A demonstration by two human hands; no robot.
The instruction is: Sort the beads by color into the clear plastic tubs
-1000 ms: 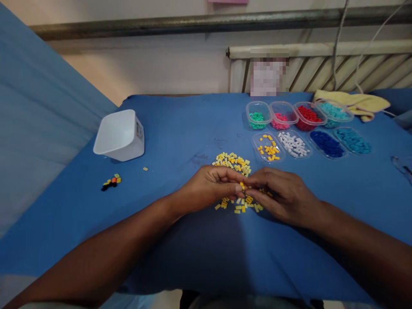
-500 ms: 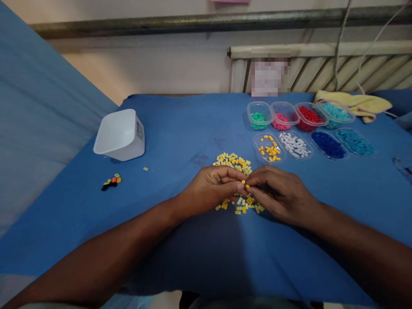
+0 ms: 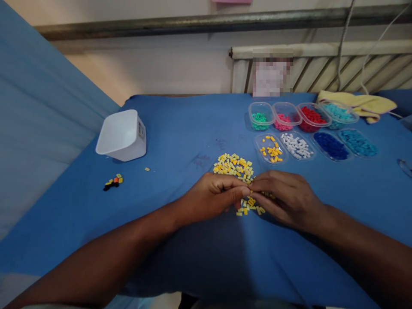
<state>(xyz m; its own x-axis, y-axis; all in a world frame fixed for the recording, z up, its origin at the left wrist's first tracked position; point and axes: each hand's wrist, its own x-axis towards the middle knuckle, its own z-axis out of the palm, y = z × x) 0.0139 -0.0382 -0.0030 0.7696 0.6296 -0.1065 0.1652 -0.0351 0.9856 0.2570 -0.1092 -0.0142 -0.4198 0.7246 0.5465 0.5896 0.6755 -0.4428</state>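
My left hand (image 3: 215, 193) and my right hand (image 3: 286, 195) meet fingertip to fingertip above a pile of small yellow building bricks (image 3: 230, 165). Thumb and forefinger of each hand are pinched together. A speck of a yellow brick (image 3: 251, 191) shows between the fingertips, and the fingers hide most of it. Loose bricks in pale and deeper yellow spread out behind and beneath both hands. Just beyond my right hand, a shallow clear tray (image 3: 257, 156) holds orange-yellow bricks.
Clear tubs of green (image 3: 259, 121), pink (image 3: 283, 122), red (image 3: 312, 120) and light blue bricks line the back right. Trays of white (image 3: 296, 146), dark blue (image 3: 331, 146) and teal bricks sit before them. At left are a white bin (image 3: 124, 139) and a small multicoloured brick cluster (image 3: 113, 182).
My hands have lowered slightly and pressed closer together, so the yellow bricks visible between the fingertips are now mostly covered. The whole view has shifted a little.
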